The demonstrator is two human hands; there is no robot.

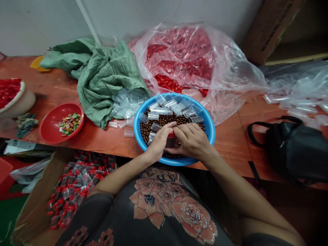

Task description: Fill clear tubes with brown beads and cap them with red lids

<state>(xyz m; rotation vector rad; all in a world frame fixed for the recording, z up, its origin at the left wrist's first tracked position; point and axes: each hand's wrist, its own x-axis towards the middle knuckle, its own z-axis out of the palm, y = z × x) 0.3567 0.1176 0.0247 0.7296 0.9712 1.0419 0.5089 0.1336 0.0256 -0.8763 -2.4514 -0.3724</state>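
Observation:
Both hands are over the near part of a blue basin (212,136) that holds brown beads (167,120) and clear plastic tubes (161,111). My left hand (160,141) is wrapped round a small container with a red cap (171,134), its thumb and fingers on either side. Fingers of my right hand (191,139) are bent and pressed against the red cap from the right. The container's lower part is dark and mostly covered by the hands.
Behind the basin lies a clear bag of red caps (179,54), beside a green cloth (107,75). A red bowl (47,128) of wrapped sweets stands left, a black bag (294,150) right. Below left, a carton (33,208) holds red-capped tubes (74,188).

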